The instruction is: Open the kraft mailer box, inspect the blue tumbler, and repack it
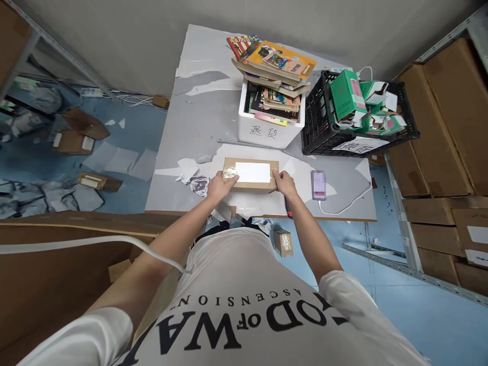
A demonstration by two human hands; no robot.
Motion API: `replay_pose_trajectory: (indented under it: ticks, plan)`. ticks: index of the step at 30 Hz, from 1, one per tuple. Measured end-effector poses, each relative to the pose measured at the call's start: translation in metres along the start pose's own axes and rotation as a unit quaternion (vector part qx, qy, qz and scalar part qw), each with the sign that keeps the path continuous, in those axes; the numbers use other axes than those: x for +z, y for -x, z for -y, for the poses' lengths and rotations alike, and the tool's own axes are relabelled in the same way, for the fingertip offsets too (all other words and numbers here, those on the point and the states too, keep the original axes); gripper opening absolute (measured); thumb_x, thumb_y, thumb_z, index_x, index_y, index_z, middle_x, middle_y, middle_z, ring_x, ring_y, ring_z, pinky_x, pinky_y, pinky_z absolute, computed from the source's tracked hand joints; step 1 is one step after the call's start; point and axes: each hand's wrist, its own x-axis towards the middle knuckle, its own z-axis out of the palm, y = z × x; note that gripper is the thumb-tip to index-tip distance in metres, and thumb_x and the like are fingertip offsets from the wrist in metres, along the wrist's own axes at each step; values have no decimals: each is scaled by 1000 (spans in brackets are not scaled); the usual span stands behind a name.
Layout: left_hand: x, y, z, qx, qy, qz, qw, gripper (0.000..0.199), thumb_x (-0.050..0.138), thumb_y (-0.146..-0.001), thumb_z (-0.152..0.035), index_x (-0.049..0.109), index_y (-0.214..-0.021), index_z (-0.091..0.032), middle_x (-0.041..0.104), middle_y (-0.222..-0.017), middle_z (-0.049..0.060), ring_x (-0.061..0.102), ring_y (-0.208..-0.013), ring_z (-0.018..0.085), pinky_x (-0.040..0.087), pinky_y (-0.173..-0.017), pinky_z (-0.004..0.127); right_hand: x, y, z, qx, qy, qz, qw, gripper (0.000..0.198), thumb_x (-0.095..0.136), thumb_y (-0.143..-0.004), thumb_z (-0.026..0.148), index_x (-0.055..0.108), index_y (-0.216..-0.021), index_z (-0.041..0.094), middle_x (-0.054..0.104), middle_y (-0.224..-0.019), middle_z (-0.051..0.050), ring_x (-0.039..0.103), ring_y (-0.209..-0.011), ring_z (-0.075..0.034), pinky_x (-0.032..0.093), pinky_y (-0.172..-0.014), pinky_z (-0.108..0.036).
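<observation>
A small brown cardboard box [251,187] with a white label [252,173] and clear tape on its left end is at the table's near side. My left hand [221,186] grips the box's left end, thumb on top near the label. At the right end, my right hand [285,184] is closed on the box, its thumb by the corner. The undersides of the fingers are partly hidden. Left of the box lie crumpled paper scraps [199,185]. A dark and red object [288,208] shows partly beside my right wrist.
Behind the box, a white bin [267,131] holds stacked books [280,63]. Right of it stands a black crate [318,124] of green cartons [346,96]. A phone [318,185] with a white cable lies on the table [179,137]. Large cartons [450,117] fill the right shelf.
</observation>
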Motion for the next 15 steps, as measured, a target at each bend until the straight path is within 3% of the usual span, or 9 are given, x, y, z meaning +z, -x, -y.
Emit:
replay_pose_trajectory:
  ticks: [7, 12, 15]
  plan:
    - [0, 7, 7, -33, -17, 35, 999, 71, 50, -75, -73, 58, -113, -14, 68, -108, 18, 63, -103, 36, 47, -82, 41, -8, -8, 8, 67, -111, 124, 984, 34, 59, -83, 51, 49, -86, 18, 63, -102, -10, 63, -67, -14, 57, -55, -32]
    - [-5, -3, 22, -41, -8, 7, 999, 73, 52, -75, -71, 54, -123, -15, 67, -111, 17, 61, -105, 37, 47, -84, 44, 26, -8, -2, 64, -114, 138, 982, 36, 55, -85, 52, 52, -91, 16, 65, -100, -12, 65, -71, -18, 57, -59, -34]
    - [-2, -7, 31, -36, -4, 16, 999, 77, 61, -71, -66, 51, -128, -15, 65, -113, 17, 59, -108, 38, 46, -87, 46, 49, -4, -18, 26, -83, 101, 991, 39, 51, -86, 57, 55, -90, 19, 67, -92, -9, 65, -80, -20, 56, -68, -34]
